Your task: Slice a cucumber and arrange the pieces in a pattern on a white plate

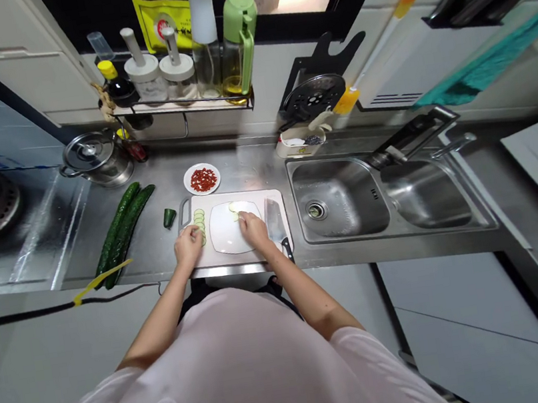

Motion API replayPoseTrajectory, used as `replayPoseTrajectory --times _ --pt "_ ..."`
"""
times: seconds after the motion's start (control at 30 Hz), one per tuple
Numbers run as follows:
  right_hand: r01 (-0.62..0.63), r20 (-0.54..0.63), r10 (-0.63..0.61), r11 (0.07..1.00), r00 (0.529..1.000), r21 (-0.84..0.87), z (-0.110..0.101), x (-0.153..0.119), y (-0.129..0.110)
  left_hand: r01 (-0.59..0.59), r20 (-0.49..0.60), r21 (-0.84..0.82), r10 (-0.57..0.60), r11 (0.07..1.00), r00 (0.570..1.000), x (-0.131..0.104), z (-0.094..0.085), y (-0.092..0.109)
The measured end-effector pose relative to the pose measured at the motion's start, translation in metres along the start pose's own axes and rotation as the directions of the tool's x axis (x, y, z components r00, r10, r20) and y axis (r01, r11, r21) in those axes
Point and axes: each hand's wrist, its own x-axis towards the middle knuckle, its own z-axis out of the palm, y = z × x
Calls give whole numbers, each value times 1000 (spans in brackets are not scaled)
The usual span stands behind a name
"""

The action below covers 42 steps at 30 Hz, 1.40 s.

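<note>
A row of pale green cucumber slices (pixel 199 216) lies along the left part of a white cutting board (pixel 275 194). My left hand (pixel 188 247) is closed, its fingertips at the lower part of that row; whatever is between them is hidden. On the board sits a white square plate (pixel 226 231) with a few cucumber slices (pixel 233 207) near its upper edge. Pinched fingers of my right hand (pixel 254 230) hold a cucumber slice over the plate's right side. A cleaver (pixel 274 219) rests on the board's right side, its black handle toward me.
Left of the board are a cucumber stub (pixel 169 218) and whole cucumbers (pixel 124 230). Behind it stands a small plate of chopped red chillies (pixel 204 179). A steel pot (pixel 94 160) is back left, a double sink (pixel 342 200) right, a bottle rack (pixel 184 104) above.
</note>
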Motion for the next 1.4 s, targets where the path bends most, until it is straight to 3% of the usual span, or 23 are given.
replayPoseTrajectory --times 0.2,0.47,0.6,0.73,0.83,0.93,1.07,1.17,1.33,1.4 --pt "10 -38 -6 995 999 102 0 -15 5 111 32 78 -114 991 993 -17 -6 -21" --pt "43 -72 -31 984 997 171 2 -22 3 124 39 147 -131 981 991 -23 0 -14" --pt "47 -72 -34 981 997 186 2 -27 2 164 29 8 -164 986 986 -23 3 -15" --pt "84 -90 -65 971 994 225 -2 -31 -4 235 63 -332 -227 913 972 -20 4 -13" --pt "123 -120 -93 953 988 276 -9 -31 -15 257 141 -623 -217 739 966 -14 0 -1" --pt "177 -147 -133 919 980 351 -20 -29 -31 259 214 -752 -147 606 966 -10 -10 21" --pt "288 -217 -214 866 952 409 -34 -26 -47 211 248 -792 -14 573 969 -9 -22 53" --pt "325 -192 -267 843 944 429 -40 -26 -51 208 273 -796 29 569 962 -10 -25 68" --pt "259 -178 -200 865 963 429 -39 -26 -45 271 320 -793 -5 545 947 -9 -22 73" --pt "234 -198 -158 858 967 457 -38 -25 -42 340 382 -766 -40 546 923 -10 -22 71"
